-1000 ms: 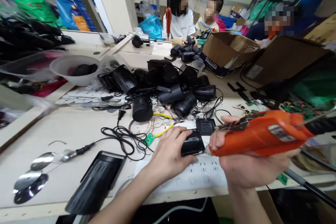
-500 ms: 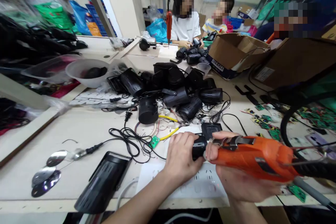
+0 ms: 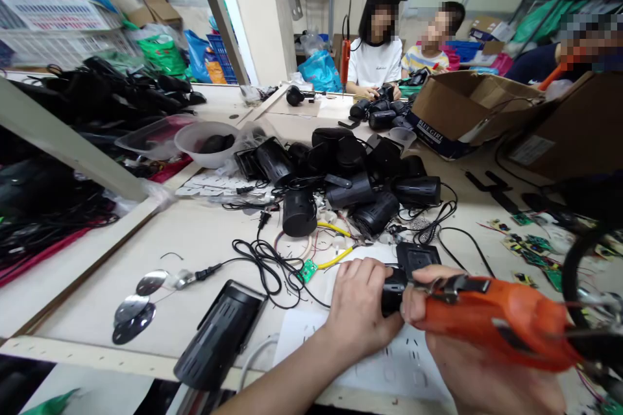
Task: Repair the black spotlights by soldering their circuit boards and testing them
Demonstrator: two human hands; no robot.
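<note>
My left hand (image 3: pixel 360 305) is closed around a small black plastic housing (image 3: pixel 393 292) and presses it against the bench. My right hand (image 3: pixel 487 363) grips an orange electric screwdriver (image 3: pixel 496 318), whose front end points left at the housing; the tip is hidden by my fingers. A flat square black plate (image 3: pixel 417 255) lies just behind the housing. Under my wrists is a white panel with socket slots (image 3: pixel 403 366). A black power cord (image 3: pixel 263 266) lies coiled left of my left hand, by a small green circuit board (image 3: pixel 308 270) with a yellow wire loop (image 3: pixel 335 259).
A black slotted cylinder (image 3: pixel 221 334) overhangs the front edge. Metal discs (image 3: pixel 134 311) lie to its left. Several black housings (image 3: pixel 350 188) are heaped behind my hands. Circuit boards (image 3: pixel 535 249) spread at right. An open cardboard box (image 3: pixel 467 110) stands behind; co-workers (image 3: pixel 379 58) sit across.
My view has swung left, so everything sits further right and a little lower in the picture. Both hands keep their hold on the housing and the screwdriver.
</note>
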